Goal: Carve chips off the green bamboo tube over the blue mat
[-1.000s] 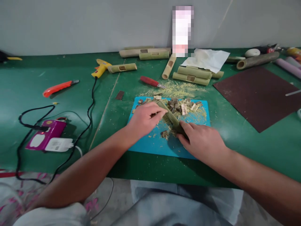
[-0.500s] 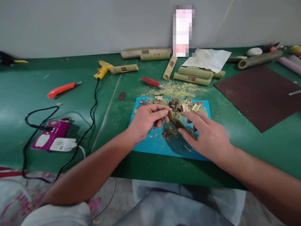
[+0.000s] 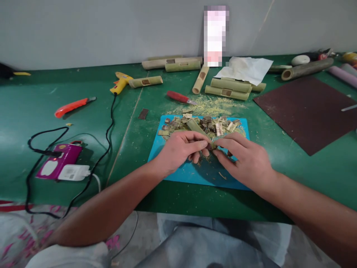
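My left hand and my right hand meet over a blue mat. Both are closed, fingertips pinching a small dark green-brown bamboo piece between them. Fingers cover much of it, so its full shape is hidden. Just behind my hands, a heap of bamboo chips spreads along the mat's far side. A longer green bamboo strip lies slanted in that heap. Shavings are scattered on the mat below my fingers.
Behind the mat lies a red-handled knife. Cut bamboo tubes rest farther back. Left are a yellow glue gun, an orange utility knife and a purple power strip with cords. A dark brown sheet lies right.
The long green bamboo piece seen under my right hand no longer shows there; a small part shows between the fingertips. My left hand has shifted slightly right and nearer me.
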`<state>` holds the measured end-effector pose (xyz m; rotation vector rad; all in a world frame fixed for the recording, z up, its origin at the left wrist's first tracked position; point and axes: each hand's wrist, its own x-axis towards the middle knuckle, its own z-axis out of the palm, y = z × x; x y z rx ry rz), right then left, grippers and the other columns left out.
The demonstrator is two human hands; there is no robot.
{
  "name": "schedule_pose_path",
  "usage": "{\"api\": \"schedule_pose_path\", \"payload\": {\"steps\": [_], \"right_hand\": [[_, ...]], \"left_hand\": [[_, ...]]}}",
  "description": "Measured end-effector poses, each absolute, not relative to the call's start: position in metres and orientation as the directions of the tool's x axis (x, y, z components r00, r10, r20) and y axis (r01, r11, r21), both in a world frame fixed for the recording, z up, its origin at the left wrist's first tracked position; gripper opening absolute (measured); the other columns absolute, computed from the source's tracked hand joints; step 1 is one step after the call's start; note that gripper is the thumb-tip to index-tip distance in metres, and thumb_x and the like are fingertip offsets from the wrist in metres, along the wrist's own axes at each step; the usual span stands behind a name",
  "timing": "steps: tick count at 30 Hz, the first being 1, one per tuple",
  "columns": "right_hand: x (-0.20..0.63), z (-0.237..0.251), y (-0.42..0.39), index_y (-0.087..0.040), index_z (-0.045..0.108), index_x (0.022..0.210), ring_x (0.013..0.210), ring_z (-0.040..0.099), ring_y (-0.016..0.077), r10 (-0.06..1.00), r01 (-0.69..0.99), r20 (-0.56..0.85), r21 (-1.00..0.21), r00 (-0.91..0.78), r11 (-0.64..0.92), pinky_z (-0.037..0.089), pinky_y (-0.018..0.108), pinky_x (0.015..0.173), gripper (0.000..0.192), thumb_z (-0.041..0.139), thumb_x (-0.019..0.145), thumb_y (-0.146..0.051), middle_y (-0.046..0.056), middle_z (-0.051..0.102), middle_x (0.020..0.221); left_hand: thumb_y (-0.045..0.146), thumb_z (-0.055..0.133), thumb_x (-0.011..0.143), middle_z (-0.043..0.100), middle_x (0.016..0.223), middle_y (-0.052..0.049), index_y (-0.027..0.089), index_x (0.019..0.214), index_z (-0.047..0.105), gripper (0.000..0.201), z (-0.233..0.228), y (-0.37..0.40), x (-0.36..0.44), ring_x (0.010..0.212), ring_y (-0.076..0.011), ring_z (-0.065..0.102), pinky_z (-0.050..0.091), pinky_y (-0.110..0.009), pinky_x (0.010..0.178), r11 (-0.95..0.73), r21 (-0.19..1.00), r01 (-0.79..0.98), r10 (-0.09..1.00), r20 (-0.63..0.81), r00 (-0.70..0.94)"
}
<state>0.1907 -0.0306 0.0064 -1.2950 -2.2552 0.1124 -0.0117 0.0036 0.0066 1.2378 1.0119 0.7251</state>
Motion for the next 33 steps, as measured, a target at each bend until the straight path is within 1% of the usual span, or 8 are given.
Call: {"api": "schedule_pose_path", "payload": {"steps": [5,10,16,22,25,28,31,33], "right_hand": [[0.1928,0.0039,-0.0284,-0.021,0.071,0.1,0.076,0.067,0.0131,0.772,0.768,0.507,-0.289,-0.384,0.572,0.049,0.024,0.063,0.02,0.053,0.095,-0.028,0.004,0.073,0.095],[0.1952,0.0031,-0.0257,-0.021,0.071,0.095,0.076,0.068,0.0131,0.734,0.751,0.57,-0.281,-0.37,0.597,0.048,0.023,0.062,0.016,0.055,0.094,-0.023,0.004,0.073,0.092],[0.1964,0.0009,-0.0247,-0.021,0.069,0.093,0.08,0.068,0.0133,0.753,0.727,0.561,-0.348,-0.343,0.591,0.05,0.023,0.066,0.014,0.055,0.094,-0.021,0.004,0.073,0.093],[0.196,0.0019,-0.025,-0.02,0.068,0.093,0.079,0.069,0.014,0.746,0.738,0.576,-0.332,-0.334,0.587,0.052,0.025,0.066,0.013,0.055,0.094,-0.02,0.004,0.073,0.092],[0.1961,0.0034,-0.0251,-0.02,0.068,0.093,0.079,0.069,0.0143,0.751,0.742,0.575,-0.338,-0.324,0.579,0.052,0.025,0.066,0.013,0.055,0.094,-0.021,0.004,0.073,0.092],[0.1968,0.0038,-0.0254,-0.021,0.068,0.094,0.079,0.068,0.0138,0.755,0.729,0.567,-0.356,-0.329,0.585,0.052,0.025,0.067,0.015,0.053,0.094,-0.022,0.004,0.072,0.092],[0.1975,0.0037,-0.0257,-0.022,0.067,0.094,0.078,0.068,0.0129,0.743,0.715,0.577,-0.355,-0.34,0.603,0.052,0.024,0.068,0.014,0.053,0.095,-0.021,0.004,0.072,0.092],[0.1978,0.0039,-0.0257,-0.022,0.067,0.094,0.078,0.067,0.0128,0.726,0.716,0.594,-0.333,-0.347,0.614,0.051,0.024,0.067,0.013,0.054,0.094,-0.02,0.003,0.072,0.092]], "left_hand": [[0.034,0.068,0.081,0.068,0.065,0.0,0.013,0.078,0.069,0.021,0.0075,0.0034,-0.0111,0.043,-0.0042,0.049,0.037,-0.018,0.044,0.2,0.977,0.08,0.899,-0.215,0.381],[0.035,0.069,0.079,0.069,0.066,0.0,0.014,0.081,0.069,0.021,0.0099,0.0013,-0.0107,0.041,-0.0038,0.048,0.034,-0.018,0.043,0.254,0.966,0.056,0.858,-0.251,0.448],[0.033,0.067,0.082,0.07,0.068,-0.001,0.014,0.08,0.07,0.019,0.0083,0.0022,-0.013,0.04,-0.0032,0.05,0.031,-0.017,0.041,0.254,0.966,0.048,0.855,-0.248,0.455],[0.03,0.065,0.083,0.071,0.069,-0.001,0.014,0.083,0.07,0.017,0.006,0.0031,-0.0141,0.038,-0.0031,0.05,0.027,-0.016,0.037,0.298,0.952,0.069,0.83,-0.294,0.473],[0.03,0.067,0.083,0.069,0.066,0.0,0.014,0.086,0.072,0.018,0.0045,0.0035,-0.0149,0.038,-0.0025,0.047,0.029,-0.016,0.037,0.28,0.959,0.049,0.835,-0.268,0.481],[0.029,0.07,0.08,0.066,0.061,0.002,0.015,0.089,0.075,0.018,0.0048,0.0032,-0.0162,0.038,-0.0014,0.041,0.03,-0.015,0.038,0.22,0.975,0.041,0.847,-0.212,0.487],[0.027,0.071,0.079,0.064,0.06,0.002,0.016,0.091,0.077,0.017,0.0068,0.0023,-0.0169,0.04,-0.0017,0.041,0.031,-0.015,0.039,0.171,0.984,0.041,0.859,-0.17,0.484],[0.027,0.069,0.081,0.064,0.06,0.002,0.016,0.092,0.077,0.017,0.0081,0.0019,-0.0171,0.04,-0.002,0.042,0.032,-0.015,0.039,0.173,0.984,0.045,0.855,-0.172,0.49]]}}
